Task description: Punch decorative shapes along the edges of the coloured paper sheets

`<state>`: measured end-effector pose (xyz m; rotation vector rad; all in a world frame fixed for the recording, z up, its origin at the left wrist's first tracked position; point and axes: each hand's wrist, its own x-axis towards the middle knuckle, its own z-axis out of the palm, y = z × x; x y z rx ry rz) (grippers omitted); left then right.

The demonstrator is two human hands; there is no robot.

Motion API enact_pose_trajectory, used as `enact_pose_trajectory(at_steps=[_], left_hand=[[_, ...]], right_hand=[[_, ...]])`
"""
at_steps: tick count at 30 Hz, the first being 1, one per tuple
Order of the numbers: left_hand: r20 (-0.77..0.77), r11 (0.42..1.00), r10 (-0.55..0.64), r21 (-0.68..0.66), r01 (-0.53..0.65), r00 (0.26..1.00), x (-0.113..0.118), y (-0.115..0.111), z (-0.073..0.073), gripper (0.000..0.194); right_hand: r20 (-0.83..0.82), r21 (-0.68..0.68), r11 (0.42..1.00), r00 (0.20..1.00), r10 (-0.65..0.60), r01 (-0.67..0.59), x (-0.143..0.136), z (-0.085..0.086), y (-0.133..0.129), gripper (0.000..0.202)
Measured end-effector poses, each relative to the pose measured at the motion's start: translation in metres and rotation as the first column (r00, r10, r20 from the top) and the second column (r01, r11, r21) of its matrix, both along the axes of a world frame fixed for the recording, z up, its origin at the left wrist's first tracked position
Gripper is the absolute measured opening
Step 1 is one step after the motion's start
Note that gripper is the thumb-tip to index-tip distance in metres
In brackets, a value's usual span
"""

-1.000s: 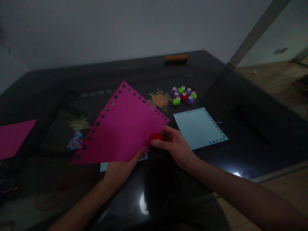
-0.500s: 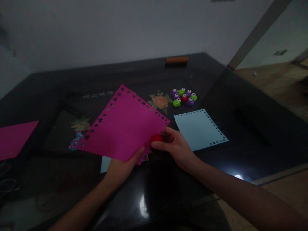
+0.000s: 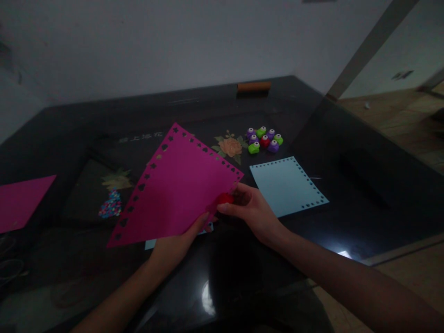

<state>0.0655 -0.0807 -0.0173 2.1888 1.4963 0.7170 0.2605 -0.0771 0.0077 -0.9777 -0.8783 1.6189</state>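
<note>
My left hand [image 3: 180, 240] pinches the near edge of a magenta sheet of paper [image 3: 180, 189], thumb on top and fingers underneath. Small shapes such as stars and hearts are cut along two of the sheet's edges. At its right-hand edge, my right hand [image 3: 253, 212] grips a red craft punch [image 3: 225, 199] between thumb and fingers. The punch sits against the paper's edge; its far side is hidden by the sheet and fingers. Part of a light blue paper [image 3: 150, 243] shows beneath the magenta sheet.
Several purple, green and red craft punches [image 3: 264, 140] stand beyond my right hand. A punched light blue sheet [image 3: 286, 189] lies to the right. Bits of coloured confetti [image 3: 111, 206] and another magenta sheet [image 3: 24, 201] lie left. A brown roll [image 3: 254, 87] rests at the dark table's [image 3: 194, 108] back.
The left corner of the magenta sheet has swung down toward me, uncovering more of the confetti. Both hands stay in nearly the same place, still holding the sheet and the red punch.
</note>
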Motion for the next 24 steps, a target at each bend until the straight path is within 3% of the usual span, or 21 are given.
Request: enact_pose_trajectory(at_steps=[6,13,18,24], left_hand=[[-0.035,0.994,-0.104,-0.023,0.103,0.994,-0.0052,-0.0012,-0.0072,0.027],[-0.105,1.000,-0.009,0.020,0.011,0.994,-0.0104,-0.0015,-0.0112,0.034],[-0.045,0.995,0.101,-0.009,-0.102,0.994,-0.0079,-0.0004,-0.0090,0.028],[-0.006,0.998,0.053,-0.022,-0.053,0.999,-0.0050,0.0002,-0.0043,0.024]], right_hand=[[0.015,-0.012,1.000,1.000,-0.005,0.005,-0.0002,-0.0013,0.0005,0.030],[0.033,-0.015,1.000,0.999,0.003,-0.002,0.0005,-0.0026,0.0009,0.029],[0.017,-0.008,1.000,1.000,0.003,-0.003,0.0005,-0.0031,0.0000,0.027],[0.025,-0.010,1.000,1.000,0.004,-0.003,0.0009,-0.0020,0.0003,0.027]])
